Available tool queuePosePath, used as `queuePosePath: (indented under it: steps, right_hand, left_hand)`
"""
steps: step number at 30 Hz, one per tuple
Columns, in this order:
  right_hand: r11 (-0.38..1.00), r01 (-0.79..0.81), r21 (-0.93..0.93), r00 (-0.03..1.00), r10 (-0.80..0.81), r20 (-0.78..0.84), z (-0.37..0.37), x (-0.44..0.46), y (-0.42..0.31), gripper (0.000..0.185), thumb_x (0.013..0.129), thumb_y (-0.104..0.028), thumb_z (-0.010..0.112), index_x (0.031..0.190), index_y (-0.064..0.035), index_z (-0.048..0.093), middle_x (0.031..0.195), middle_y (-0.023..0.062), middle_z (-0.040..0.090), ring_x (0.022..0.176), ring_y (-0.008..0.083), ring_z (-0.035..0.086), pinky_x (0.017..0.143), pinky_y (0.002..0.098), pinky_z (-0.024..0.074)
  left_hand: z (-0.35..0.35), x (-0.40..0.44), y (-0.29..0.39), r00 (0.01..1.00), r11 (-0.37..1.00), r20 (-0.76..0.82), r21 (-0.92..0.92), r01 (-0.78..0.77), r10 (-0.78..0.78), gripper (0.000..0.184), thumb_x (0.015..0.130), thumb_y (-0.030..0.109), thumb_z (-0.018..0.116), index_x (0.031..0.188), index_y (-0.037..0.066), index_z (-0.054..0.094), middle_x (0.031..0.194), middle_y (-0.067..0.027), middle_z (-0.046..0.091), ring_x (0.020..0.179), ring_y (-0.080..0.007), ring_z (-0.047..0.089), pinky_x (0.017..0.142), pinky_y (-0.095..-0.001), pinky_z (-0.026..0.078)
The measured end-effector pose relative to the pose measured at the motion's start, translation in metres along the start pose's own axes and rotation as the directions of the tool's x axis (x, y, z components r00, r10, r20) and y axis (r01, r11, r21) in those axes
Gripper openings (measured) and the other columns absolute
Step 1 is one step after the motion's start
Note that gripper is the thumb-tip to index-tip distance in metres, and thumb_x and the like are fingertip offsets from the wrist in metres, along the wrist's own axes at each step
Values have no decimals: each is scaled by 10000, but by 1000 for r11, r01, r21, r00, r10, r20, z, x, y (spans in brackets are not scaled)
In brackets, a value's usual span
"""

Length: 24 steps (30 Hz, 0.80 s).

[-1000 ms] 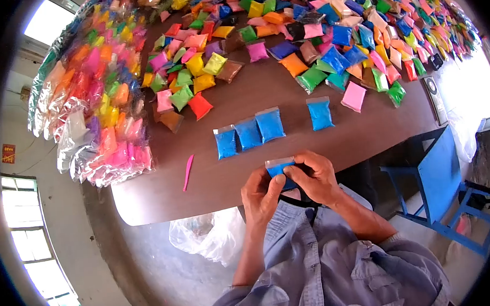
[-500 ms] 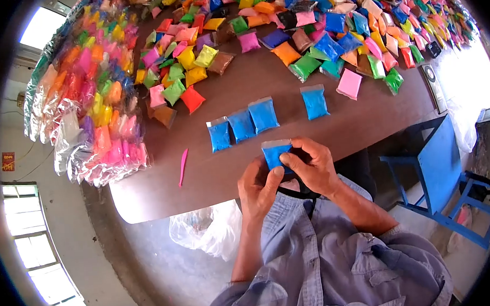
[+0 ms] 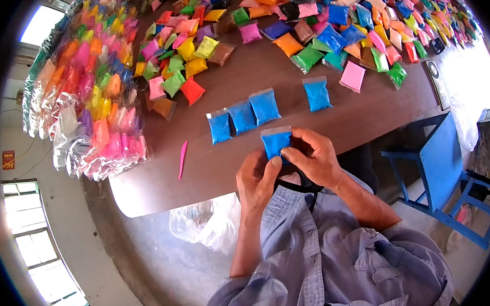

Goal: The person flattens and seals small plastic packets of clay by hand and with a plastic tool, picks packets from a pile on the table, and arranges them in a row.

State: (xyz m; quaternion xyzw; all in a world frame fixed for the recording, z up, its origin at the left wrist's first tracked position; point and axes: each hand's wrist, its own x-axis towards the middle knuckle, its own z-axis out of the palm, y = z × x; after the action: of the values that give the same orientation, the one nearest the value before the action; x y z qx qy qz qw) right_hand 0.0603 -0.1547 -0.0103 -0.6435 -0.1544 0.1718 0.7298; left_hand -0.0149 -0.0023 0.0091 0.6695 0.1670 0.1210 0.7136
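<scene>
A small clear packet of blue clay-like material [image 3: 276,142] is held up in front of my chest, near the table's front edge. My left hand [image 3: 257,177] grips its lower left side, thumb on the front face. On its right side, my right hand [image 3: 312,158] pinches it between thumb and fingers. Beyond the hands lie three similar blue packets side by side, among them the left one [image 3: 220,126], the middle one [image 3: 242,116] and the right one [image 3: 265,106]. Another blue packet [image 3: 317,94] lies apart to the right.
A pink plastic stick [image 3: 183,160] lies on the brown table [image 3: 164,192]. Many coloured packets, including a red one [image 3: 192,91], cover the back. Bagged bundles [image 3: 104,126] are piled at left. A blue stool [image 3: 442,161] stands right; a clear plastic bag [image 3: 207,223] is below the table.
Both hands keep hold of the blue packet, which has risen slightly and shows more of its front. The right thumb has shifted a little down. The view has tilted slightly.
</scene>
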Motion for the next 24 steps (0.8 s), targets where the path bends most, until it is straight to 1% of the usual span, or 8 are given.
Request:
queuePosePath:
  steps: [3,8,10,12,14,16,21,24]
  right_hand:
    - [1000,6,17,1000,-6,1,0,2,2,364,990,-109,722,1317,22,633,1058,58,710,940,98,664,821,286,575]
    - [995,-25,95,999,21,36,2,2,-2,340,985,-136,733,1280,12,650,1026,43,695,900,84,652,782,280,568]
    - [999,-30,11,999,29,44,0,2,-2,288,975,-137,737,1223,-6,675,1008,38,682,848,90,641,740,284,556]
    - [998,-37,-50,996,41,76,-5,1,2,287,982,-87,722,1249,1,667,1048,30,682,893,76,637,776,267,554]
    - [993,-42,-110,993,53,105,-5,1,3,293,990,-37,707,1276,8,658,1088,23,681,937,63,632,812,249,552]
    - [984,117,-136,991,-107,75,-1,4,-3,240,951,-107,730,1171,-18,696,955,68,676,838,133,642,740,321,551]
    - [981,103,-163,991,-89,95,-1,4,-8,228,960,-129,727,1157,-17,702,976,85,689,864,144,658,751,322,555]
    - [984,84,-155,994,-73,76,1,2,-10,215,967,-143,726,1141,-19,705,980,88,692,856,149,663,742,321,557]
  left_hand:
    - [-4,0,-4,1000,998,-3,50,28,-28,287,1011,185,751,1188,-36,709,929,-12,706,819,-72,615,737,-230,499]
    - [-6,0,-16,999,999,-20,43,-31,32,240,1008,148,742,1171,-26,717,927,-9,706,806,-63,614,719,-216,493]
    - [-8,-1,-13,1000,997,-3,66,-28,28,241,1022,135,730,1182,-44,706,967,-35,725,851,-89,642,765,-240,524]
    - [-7,-1,-8,1000,996,13,90,-26,25,242,1035,122,717,1192,-61,695,1008,-61,743,897,-114,670,811,-263,554]
    - [-4,1,-4,1000,999,-10,-46,22,-23,230,1033,113,716,1182,-61,698,1008,-63,741,900,-116,669,823,-264,554]
    - [-7,1,-9,1000,999,-11,-45,10,-11,227,1032,110,717,1181,-61,699,1014,-65,741,911,-120,669,836,-266,551]
    - [-12,-1,-20,1000,995,1,-93,-20,20,225,1028,103,720,1185,-57,701,1025,-70,740,945,-126,667,863,-272,542]
    - [-10,-2,-19,999,999,-3,-18,-43,43,222,1028,108,722,1178,-55,703,1019,-73,739,939,-123,662,851,-271,537]
